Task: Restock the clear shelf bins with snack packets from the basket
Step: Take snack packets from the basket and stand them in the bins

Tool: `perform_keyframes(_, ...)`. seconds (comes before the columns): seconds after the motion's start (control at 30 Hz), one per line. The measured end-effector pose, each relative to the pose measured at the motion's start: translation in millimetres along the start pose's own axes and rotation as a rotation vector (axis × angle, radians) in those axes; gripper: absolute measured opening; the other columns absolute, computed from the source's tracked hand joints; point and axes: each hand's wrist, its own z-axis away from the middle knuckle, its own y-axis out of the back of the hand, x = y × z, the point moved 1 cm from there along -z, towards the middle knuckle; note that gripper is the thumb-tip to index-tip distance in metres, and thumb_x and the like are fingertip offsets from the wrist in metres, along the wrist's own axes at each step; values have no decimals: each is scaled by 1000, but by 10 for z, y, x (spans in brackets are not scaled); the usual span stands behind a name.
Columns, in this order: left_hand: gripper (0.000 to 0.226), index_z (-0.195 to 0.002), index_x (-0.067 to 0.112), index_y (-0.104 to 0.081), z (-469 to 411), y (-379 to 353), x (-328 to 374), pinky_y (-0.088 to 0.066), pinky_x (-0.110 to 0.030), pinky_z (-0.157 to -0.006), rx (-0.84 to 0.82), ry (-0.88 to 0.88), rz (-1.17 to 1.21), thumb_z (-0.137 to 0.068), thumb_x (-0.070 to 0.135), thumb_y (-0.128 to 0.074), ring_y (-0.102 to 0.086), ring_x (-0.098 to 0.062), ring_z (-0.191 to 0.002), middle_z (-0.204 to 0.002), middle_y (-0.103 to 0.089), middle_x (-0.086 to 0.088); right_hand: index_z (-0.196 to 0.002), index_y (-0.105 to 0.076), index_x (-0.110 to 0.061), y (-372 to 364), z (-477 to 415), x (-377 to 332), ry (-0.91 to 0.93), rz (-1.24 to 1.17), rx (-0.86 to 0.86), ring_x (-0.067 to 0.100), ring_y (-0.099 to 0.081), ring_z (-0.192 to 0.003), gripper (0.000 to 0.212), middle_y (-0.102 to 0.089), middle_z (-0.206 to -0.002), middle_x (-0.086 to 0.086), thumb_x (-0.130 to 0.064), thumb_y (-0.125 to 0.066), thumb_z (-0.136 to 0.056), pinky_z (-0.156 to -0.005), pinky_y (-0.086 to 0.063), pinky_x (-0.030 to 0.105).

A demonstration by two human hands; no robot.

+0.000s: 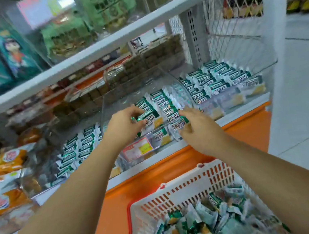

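Note:
A clear shelf bin (110, 100) in the middle of the lower shelf holds two rows of green-and-white snack packets (164, 104). My left hand (124, 123) reaches into the bin with its fingers closed on a packet at the front of the left row. My right hand (198, 129) is beside it, fingers spread, fingertips touching the front packet of the right row (179, 125). A white and red basket (176, 192) at the bottom right holds several loose packets (216, 218) of the same kind.
More clear bins of the same packets stand to the left (77, 148) and to the right (222, 84). An upper shelf board (105, 44) overhangs the bins. Orange bread packets (5, 159) lie far left. A white post (279, 48) bounds the shelf on the right.

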Motion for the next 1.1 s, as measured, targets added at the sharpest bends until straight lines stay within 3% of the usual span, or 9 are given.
perform_keyframes(0.1, 29, -119, 22, -58, -148, -86, -15, -42, -24, -78, -205, -32, -62, -91, 23, -64, -57, -15, -88, -117, -59, -1, -145, -37, -18, 13, -29, 39, -5, 6, -5, 15, -38, -130, 53, -24, -155, 3, -19, -51, -94, -114, -27, 39)
perform_keyframes(0.13, 28, -118, 23, -59, -188, -107, -19, -45, -27, -83, -261, -47, -77, -90, 23, -65, -58, -16, -93, -117, -59, -1, -145, -37, -20, 21, -30, 39, -2, -2, -10, 4, -47, -110, 52, -24, -155, 2, -20, -51, -94, -113, -29, 40)
perform_keyframes(0.2, 25, -112, 25, -61, -252, -137, -14, -46, -30, -91, -334, -72, -98, -88, 24, -67, -57, -14, -101, -116, -61, 2, -144, -37, -21, 35, -39, 31, 2, -12, -9, -9, -34, -78, 52, -24, -155, 0, -22, -51, -94, -111, -33, 40)
perform_keyframes(0.3, 9, -98, 29, -61, -317, -168, 43, -43, -24, -82, -398, -101, -110, -91, 23, -63, -58, -9, -93, -104, -63, 7, -143, -39, -20, 52, -53, 47, -3, -7, -3, 14, -49, -112, 50, -26, -154, -1, -22, -51, -95, -110, -31, 37)
perform_keyframes(0.4, 10, -99, 25, -67, -351, -188, 89, -40, -22, -78, -445, -105, -126, -94, 22, -58, -57, -5, -86, -96, -63, 11, -141, -41, -21, 71, -43, 56, 1, -18, -1, 13, -44, -111, 48, -27, -153, -2, -22, -51, -95, -110, -30, 36)
perform_keyframes(0.53, 8, -95, 21, -67, -398, -187, 133, -49, -23, -78, -401, -92, -65, -93, 17, -61, -59, -5, -81, -93, -65, 7, -140, -45, -21, 68, -40, 71, 8, -7, 1, 17, -26, -139, 45, -27, -154, -2, -24, -50, -95, -112, -25, 36)
perform_keyframes(0.67, 9, -89, 20, -65, -400, -232, 108, -42, -11, -63, -370, -89, -30, -92, 12, -62, -57, 0, -73, -85, -63, 9, -139, -45, -23, 54, -40, 78, 2, -6, -3, 18, -22, -141, 45, -27, -153, -3, -25, -53, -94, -113, -24, 37)
perform_keyframes(0.83, 18, -84, 23, -64, -389, -302, -14, -43, -19, -76, -415, -78, -117, -92, 7, -59, -56, -2, -78, -86, -62, 10, -139, -46, -23, 55, -38, 76, -5, -17, -9, 18, -22, -141, 46, -26, -154, -3, -27, -54, -94, -113, -24, 38)
perform_keyframes(1.1, 13, -97, 12, -69, -463, -259, 19, -39, -19, -77, -437, -168, -305, -90, 6, -60, -56, -9, -81, -92, -66, 2, -137, -48, -24, 48, -42, 94, -8, -28, -10, 20, -22, -141, 44, -26, -154, -2, -26, -56, -93, -113, -24, 39)
